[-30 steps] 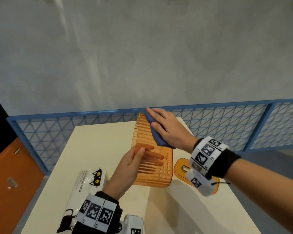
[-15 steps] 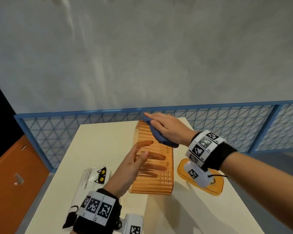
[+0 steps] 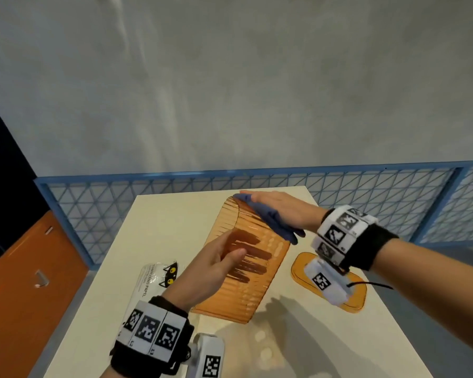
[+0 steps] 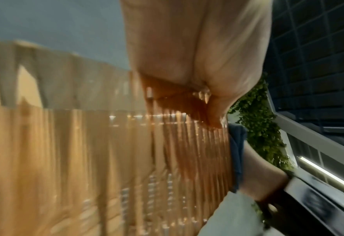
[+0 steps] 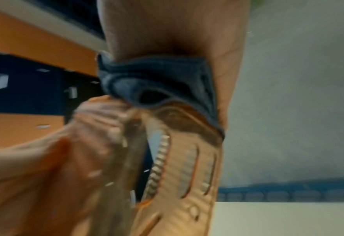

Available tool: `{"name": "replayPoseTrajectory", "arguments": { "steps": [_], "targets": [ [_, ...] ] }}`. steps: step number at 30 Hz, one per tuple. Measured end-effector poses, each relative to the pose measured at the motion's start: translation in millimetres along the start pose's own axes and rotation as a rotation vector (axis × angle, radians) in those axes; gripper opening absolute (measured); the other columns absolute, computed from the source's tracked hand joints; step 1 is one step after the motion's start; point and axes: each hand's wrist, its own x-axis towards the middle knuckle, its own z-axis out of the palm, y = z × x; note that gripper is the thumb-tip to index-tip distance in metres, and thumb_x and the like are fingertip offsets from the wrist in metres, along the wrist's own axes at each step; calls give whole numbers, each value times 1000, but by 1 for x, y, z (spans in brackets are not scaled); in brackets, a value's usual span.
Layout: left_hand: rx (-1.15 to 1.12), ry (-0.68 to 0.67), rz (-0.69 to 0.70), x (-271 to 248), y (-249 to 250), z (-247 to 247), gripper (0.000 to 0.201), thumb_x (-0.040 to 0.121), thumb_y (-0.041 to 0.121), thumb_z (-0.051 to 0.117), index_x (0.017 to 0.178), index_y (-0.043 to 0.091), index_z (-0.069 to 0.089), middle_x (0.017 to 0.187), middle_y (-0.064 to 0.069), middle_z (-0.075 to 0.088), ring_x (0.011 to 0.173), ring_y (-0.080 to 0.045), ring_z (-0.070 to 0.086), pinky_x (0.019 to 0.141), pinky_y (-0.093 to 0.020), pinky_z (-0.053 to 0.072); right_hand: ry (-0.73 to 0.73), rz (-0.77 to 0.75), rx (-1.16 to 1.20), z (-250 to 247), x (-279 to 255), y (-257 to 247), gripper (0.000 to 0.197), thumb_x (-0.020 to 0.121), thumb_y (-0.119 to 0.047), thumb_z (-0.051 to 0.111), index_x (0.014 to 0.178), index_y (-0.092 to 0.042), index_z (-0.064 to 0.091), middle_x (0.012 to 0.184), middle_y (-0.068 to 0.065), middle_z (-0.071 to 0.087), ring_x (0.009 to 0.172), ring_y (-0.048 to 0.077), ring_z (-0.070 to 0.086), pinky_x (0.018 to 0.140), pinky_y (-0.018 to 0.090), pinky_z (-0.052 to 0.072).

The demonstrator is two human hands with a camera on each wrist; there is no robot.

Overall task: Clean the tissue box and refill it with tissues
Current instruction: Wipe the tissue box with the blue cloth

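Tissue box (image 3: 243, 257), see-through orange ribbed plastic, is held up off the table (image 3: 159, 214), tilted more than 1 s ago: near end has swung down and left, far end sits up under the right hand (image 3: 281, 211). Over the last sec the box rotated a bit in the grip, so a fresh stretch of ribbed side now faces the cloth (image 3: 268, 219).

Left hand (image 3: 210, 266) has its fingers inside the box, straight and spread, visible dark through the wall; thumb lies on the outer face, so it pinches the wall between thumb and fingers. Grip looks same as before, just re-angled.

Right hand lies flat, fingers straight and together, pressing the blue cloth onto the far upper side of the box. Vs 1 s ago it sits flatter and has slid slightly toward the far edge; cloth tail hangs off toward the wrist. Right wrist view shows cloth bunched under the palm against the box, blurred, prob. mid-stroke.

Lid (image 3: 328, 285), flat orange piece w/ a slot, lies on the table to the right, partly behind the right wrist camera. Tissue pack (image 3: 153, 282) w/ cat print lies on the table at left, still sealed as far as visible.

Judgement: wiping stage, outside of box; refill not begun. Inside wipe can't be judged.
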Motion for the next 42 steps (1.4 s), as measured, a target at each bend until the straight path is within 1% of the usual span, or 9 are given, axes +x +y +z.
{"name": "replayPoseTrajectory", "arguments": {
  "steps": [4, 9, 10, 11, 12, 14, 22, 29, 42],
  "targets": [
    [55, 16, 12, -1, 2, -3, 24, 98, 10, 42, 108, 29, 54, 92, 9, 73, 83, -11, 73, 70, -29, 59, 185, -176, -58, 40, -19, 6, 50, 102, -31, 27, 150, -19, 17, 151, -6, 33, 135, 6, 32, 105, 11, 20],
    [137, -44, 39, -5, 6, 2, 21, 98, 9, 42, 106, 27, 51, 90, 21, 73, 84, -8, 73, 72, -29, 57, 136, -35, 89, 36, 1, 7, 46, 101, -36, 22, 143, -21, 35, 112, -19, 60, 104, 10, 53, 93, 20, 38],
    [159, -71, 50, -6, 9, 3, 21, 98, 9, 42, 104, 26, 52, 90, 24, 72, 84, -4, 72, 72, -27, 57, 102, -25, 107, 22, 4, 7, 80, 71, 23, 27, 140, -16, 40, 100, -19, 64, 95, 13, 56, 86, 21, 43],
    [192, -99, 63, -8, 12, 4, 21, 98, 9, 43, 103, 27, 51, 89, 29, 70, 83, 0, 71, 72, -25, 57, 83, 18, 113, 14, 5, 9, 119, 48, -77, 2, 137, -9, 42, 105, -8, 65, 98, 19, 58, 88, 23, 45],
    [213, -123, 68, -9, 14, 5, 20, 98, 9, 43, 102, 27, 51, 89, 31, 69, 84, 2, 70, 73, -24, 56, -33, 70, 207, 7, 9, 13, 45, 102, -28, 26, 136, -5, 43, 121, 5, 61, 111, 28, 56, 96, 26, 43],
    [220, -147, 59, -11, 15, 4, 21, 97, 7, 44, 102, 26, 52, 88, 29, 70, 85, 0, 71, 73, -24, 55, -27, 155, 111, -2, 7, 12, 37, 102, -17, 31, 133, -4, 46, 134, 18, 52, 124, 34, 48, 106, 35, 37],
    [258, -103, 59, -13, 13, -3, 18, 97, 8, 46, 102, 22, 56, 92, 11, 74, 88, -14, 72, 75, -34, 56, 172, -59, 178, 31, -11, 14, 45, 102, -35, 26, 140, -16, 39, 139, 3, 47, 128, 14, 43, 106, 24, 30],
    [404, -160, 187, -14, 17, -1, 18, 94, 12, 52, 105, 26, 56, 96, 6, 68, 83, -6, 64, 76, -33, 57, 112, 153, 512, -4, -7, -2, 41, 99, 1, 26, 123, 34, 32, 127, 51, 37, 109, 47, 50, 80, 35, 44],
    [24, -14, -1, 17, 9, 13, 17, 99, 8, 40, 99, 17, 55, 79, 4, 72, 70, -15, 73, 63, -34, 59, 539, -134, -295, 67, -34, 40, 66, 91, -53, 34, 142, -12, 37, 139, 6, 49, 123, 20, 48, 101, 26, 40]
  ]
}}
